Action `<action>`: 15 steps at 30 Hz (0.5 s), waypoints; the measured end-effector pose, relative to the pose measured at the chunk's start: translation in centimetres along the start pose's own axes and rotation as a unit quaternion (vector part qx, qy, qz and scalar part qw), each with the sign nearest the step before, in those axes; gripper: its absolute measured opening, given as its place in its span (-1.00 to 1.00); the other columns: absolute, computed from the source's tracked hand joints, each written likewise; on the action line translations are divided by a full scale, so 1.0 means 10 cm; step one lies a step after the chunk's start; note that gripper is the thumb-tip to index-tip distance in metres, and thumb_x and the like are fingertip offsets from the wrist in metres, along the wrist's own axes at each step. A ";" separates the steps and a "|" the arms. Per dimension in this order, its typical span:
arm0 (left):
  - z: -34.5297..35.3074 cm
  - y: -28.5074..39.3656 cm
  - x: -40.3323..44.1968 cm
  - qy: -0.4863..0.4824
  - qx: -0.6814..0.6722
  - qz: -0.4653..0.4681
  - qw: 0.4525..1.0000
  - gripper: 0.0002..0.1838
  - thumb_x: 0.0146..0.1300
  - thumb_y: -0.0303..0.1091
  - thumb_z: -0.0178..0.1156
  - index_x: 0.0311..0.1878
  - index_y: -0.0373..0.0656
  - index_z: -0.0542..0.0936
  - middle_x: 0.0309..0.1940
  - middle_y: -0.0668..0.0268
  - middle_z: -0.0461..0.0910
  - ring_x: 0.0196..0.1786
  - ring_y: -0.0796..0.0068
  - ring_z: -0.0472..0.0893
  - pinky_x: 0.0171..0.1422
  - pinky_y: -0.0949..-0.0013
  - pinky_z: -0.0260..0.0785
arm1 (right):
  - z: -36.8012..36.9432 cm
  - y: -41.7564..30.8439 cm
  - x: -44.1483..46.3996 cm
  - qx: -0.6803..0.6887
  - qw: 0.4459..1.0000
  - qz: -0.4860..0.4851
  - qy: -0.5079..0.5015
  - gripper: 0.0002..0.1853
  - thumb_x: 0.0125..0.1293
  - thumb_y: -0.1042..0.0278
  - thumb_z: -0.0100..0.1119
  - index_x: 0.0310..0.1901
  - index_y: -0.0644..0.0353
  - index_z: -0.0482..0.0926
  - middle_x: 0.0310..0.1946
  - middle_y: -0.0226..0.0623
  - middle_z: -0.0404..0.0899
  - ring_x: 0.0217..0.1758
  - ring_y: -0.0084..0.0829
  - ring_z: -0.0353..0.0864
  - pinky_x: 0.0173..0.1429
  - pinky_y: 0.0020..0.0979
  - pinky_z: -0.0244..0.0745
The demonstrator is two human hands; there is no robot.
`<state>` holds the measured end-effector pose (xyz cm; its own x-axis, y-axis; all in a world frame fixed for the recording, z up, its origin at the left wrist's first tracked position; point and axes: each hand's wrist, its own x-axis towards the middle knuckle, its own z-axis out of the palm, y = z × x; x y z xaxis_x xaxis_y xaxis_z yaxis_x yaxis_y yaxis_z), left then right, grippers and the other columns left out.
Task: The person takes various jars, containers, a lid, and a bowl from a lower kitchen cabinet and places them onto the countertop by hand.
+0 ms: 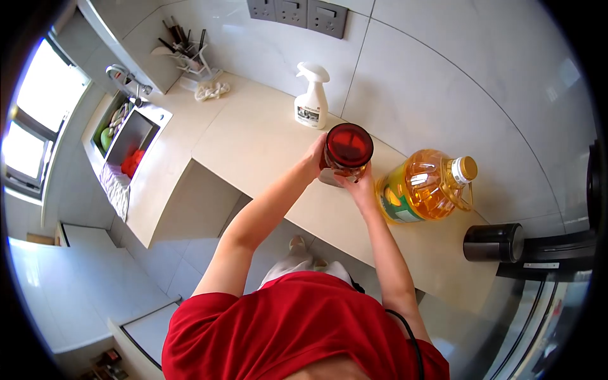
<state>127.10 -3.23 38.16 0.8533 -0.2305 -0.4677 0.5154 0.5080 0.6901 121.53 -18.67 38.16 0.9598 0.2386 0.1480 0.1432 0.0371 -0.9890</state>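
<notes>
The pale surface [253, 139] runs along the tiled wall [437, 82] and turns a corner toward the sink [163, 118], which has things lying in it. The biggest item on the surface is the oil bottle [418, 187], standing just beside the right hand with its cap on; neither hand touches it. A utensil rack [193, 62] is well apart from the hands, in the corner near the sink. The white spray bottle [310, 101] stands upright against the wall, just beyond the left hand. A black cylinder [493, 243] is past the oil bottle, on its far side from the hands.

The jar [347, 152] is between the spray bottle and the oil bottle, over the surface; whether it rests there or is slightly raised cannot be told. The left hand [315, 156] is closed around one side of it, the right hand [358, 190] around the side nearer the person, lower down. Its dark red lid [349, 142] appears seated.

As for progress, taking hold of the jar looks done with both hands; opening it and letting it go are not. Its contents cannot be made out.
</notes>
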 end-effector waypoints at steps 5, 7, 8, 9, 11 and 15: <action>0.05 0.07 0.14 0.007 -0.001 -0.026 1.000 -0.57 0.35 0.01 -0.22 0.00 -0.02 0.52 -0.08 0.37 0.59 -0.06 0.48 0.59 0.04 0.36 0.45 | -0.05 0.25 0.13 0.008 1.000 0.008 0.027 0.01 -0.12 0.53 0.45 0.32 0.20 -0.05 0.15 -0.20 0.30 0.16 -0.38 0.42 0.18 -0.37 0.41; 0.03 0.07 0.23 0.012 0.008 -0.036 0.999 -0.56 0.36 0.00 -0.29 -0.02 0.01 0.53 -0.08 0.38 0.59 -0.06 0.48 0.59 0.08 0.37 0.42 | -0.06 0.28 0.16 -0.027 0.999 -0.016 0.038 -0.01 -0.11 0.53 0.45 0.31 0.20 -0.04 0.14 -0.19 0.31 0.14 -0.38 0.44 0.16 -0.39 0.41; 0.02 0.06 0.27 0.017 0.012 -0.041 0.999 -0.55 0.37 0.01 -0.31 -0.03 0.01 0.53 -0.08 0.39 0.59 -0.05 0.48 0.59 0.09 0.36 0.42 | -0.06 0.30 0.17 -0.028 0.999 -0.015 0.039 -0.01 -0.11 0.53 0.45 0.31 0.20 -0.04 0.14 -0.19 0.31 0.14 -0.38 0.44 0.16 -0.39 0.41; 0.01 0.06 0.30 0.022 0.016 -0.046 0.999 -0.54 0.38 0.02 -0.32 -0.03 0.02 0.53 -0.08 0.39 0.59 -0.05 0.49 0.58 0.10 0.36 0.41 | -0.06 0.31 0.17 -0.013 0.999 -0.002 0.041 -0.02 -0.11 0.52 0.44 0.31 0.21 -0.03 0.13 -0.19 0.32 0.13 -0.38 0.44 0.16 -0.39 0.42; -0.03 0.04 0.35 0.022 0.010 -0.050 0.998 -0.54 0.37 0.03 -0.31 -0.04 0.02 0.53 -0.09 0.39 0.60 -0.05 0.49 0.58 0.10 0.36 0.41 | -0.05 0.34 0.17 0.001 0.999 0.012 0.042 -0.03 -0.10 0.52 0.44 0.30 0.21 -0.02 0.12 -0.19 0.33 0.11 -0.38 0.45 0.15 -0.39 0.42; 0.00 0.08 0.35 0.024 0.004 -0.057 0.998 -0.54 0.37 0.04 -0.30 -0.05 0.01 0.54 -0.12 0.38 0.61 -0.08 0.48 0.60 0.08 0.35 0.43 | -0.03 0.33 0.21 0.016 0.999 0.017 0.041 -0.06 -0.09 0.53 0.43 0.29 0.22 0.00 0.09 -0.20 0.36 0.06 -0.39 0.49 0.10 -0.41 0.45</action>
<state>130.55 -3.59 37.06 0.7843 -0.2463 -0.5694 0.6100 0.4740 0.6350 124.04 -18.31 35.18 0.9806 0.1598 0.1132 0.1045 0.0624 -0.9926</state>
